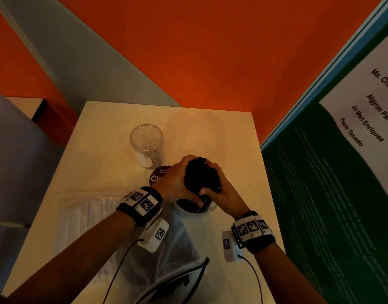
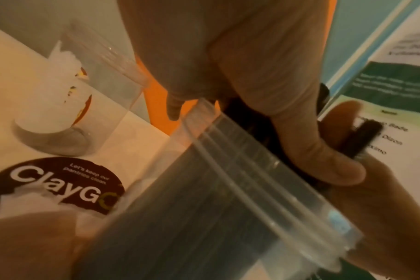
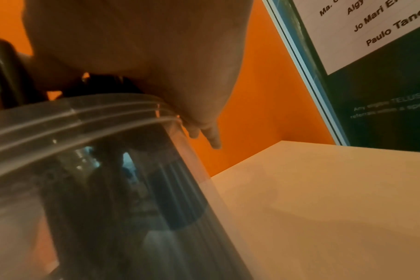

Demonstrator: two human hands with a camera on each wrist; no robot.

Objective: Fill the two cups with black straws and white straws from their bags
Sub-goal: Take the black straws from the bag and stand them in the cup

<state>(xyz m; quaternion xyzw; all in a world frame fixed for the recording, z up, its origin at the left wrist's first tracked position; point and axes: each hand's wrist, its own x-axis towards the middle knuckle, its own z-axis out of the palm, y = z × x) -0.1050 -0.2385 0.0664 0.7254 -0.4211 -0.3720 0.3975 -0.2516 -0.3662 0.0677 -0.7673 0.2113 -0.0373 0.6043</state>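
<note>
Black straws [image 1: 201,174] standing bunched in a clear plastic cup [image 1: 196,208], clasped from both sides.

Left hand [image 1: 175,180] cupping the bundle from nine o'clock, thumb curling round its near side; right hand [image 1: 219,189] wrapping it from three o'clock, fingers curled against the straws. Sitting near table [image 1: 232,137] centre, this cup showing dark straw shafts through its ridged wall in both wrist views. Standing at eleven o'clock from it, well apart, a second clear cup [image 1: 147,144] with a white printed patch. Lying between the two, a round purple ClayGo sticker [image 1: 158,176]. Resting at eight o'clock, a clear bag of white straws [image 1: 90,218]; spreading at six o'clock, a crumpled clear bag [image 1: 177,244]. Leaning at three o'clock, a green and white poster [image 1: 333,163].
</note>
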